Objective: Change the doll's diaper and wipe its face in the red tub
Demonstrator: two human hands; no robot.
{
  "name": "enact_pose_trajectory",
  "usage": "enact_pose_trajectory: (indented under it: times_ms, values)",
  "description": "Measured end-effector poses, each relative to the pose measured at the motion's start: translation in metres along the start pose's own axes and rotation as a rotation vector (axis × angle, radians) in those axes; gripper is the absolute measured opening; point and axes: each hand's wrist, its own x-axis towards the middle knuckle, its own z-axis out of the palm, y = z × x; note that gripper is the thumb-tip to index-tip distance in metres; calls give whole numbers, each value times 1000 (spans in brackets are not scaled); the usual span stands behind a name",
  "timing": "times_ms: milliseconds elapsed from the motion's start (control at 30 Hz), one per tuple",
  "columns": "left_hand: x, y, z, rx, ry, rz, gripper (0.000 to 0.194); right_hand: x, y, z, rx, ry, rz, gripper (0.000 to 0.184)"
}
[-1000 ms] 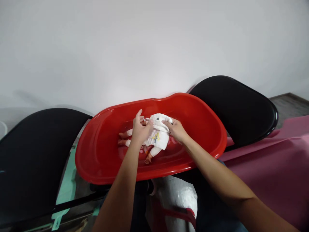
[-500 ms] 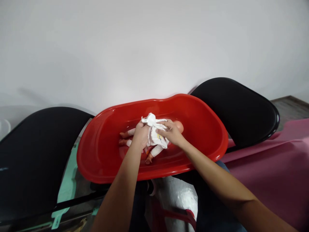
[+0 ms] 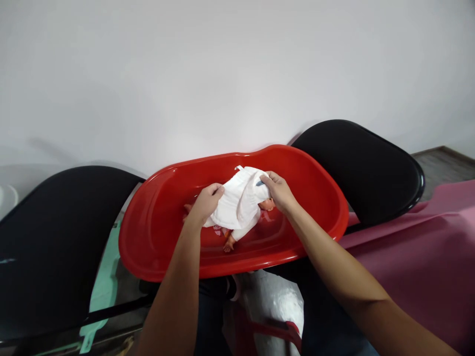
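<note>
In a glossy red plastic oval tub (image 3: 304,173), the left hand (image 3: 206,203) and right hand (image 3: 279,193) hold a soft white cloth garment (image 3: 237,200) lying over a small plastic baby doll (image 3: 265,204).

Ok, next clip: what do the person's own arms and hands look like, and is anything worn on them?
The left hand and right hand are bare, with no gloves, rings, watch or bracelet visible. Both forearms are uncovered, with no sleeve in view.

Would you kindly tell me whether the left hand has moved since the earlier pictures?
Yes, the left hand has shifted leftward, nearer the left end of the red tub.
</note>
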Motion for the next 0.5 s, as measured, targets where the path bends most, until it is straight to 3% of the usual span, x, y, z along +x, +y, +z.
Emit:
enact_pose_trajectory:
  times_ms: [200, 367, 500]
  values:
    - [0, 7, 20, -85, -211, 24, 42, -13, -15, 3, 124, -266, -39, 29]
    - [-4, 28, 26, 139, 67, 190, 26, -17, -21, 4, -120, -450, -96, 35]
    - [-12, 37, 21, 213, 33, 277, 21, -16, -19, 20, -240, -303, -162, 15]
